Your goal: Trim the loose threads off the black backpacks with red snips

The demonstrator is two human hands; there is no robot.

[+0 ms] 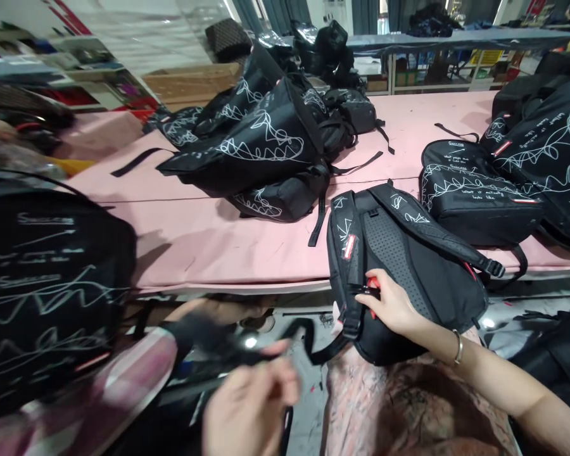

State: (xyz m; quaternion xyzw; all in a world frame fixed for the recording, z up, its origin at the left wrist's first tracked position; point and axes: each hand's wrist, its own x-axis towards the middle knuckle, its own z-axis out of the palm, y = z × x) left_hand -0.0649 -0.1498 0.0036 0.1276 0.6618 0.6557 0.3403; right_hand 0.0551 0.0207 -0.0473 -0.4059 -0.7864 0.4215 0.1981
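A black backpack (403, 272) rests against the table's front edge and my lap, its padded back and shoulder straps facing up. My right hand (394, 304) is closed on red-handled thread snips (373, 296), with the dark end over the left shoulder strap. From the buckle low on that side, a loose black webbing strap (325, 354) curves leftward to my left hand (251, 402). That hand is blurred by motion, with its fingers closed on the strap near its end.
Several black backpacks with white scribble prints lie on the pink table (209, 256): a pile (266, 139) in the middle and more (479, 190) at right. Another backpack (47, 285) stands close on the left. Beside it is a blurred pink-and-white cloth (137, 367).
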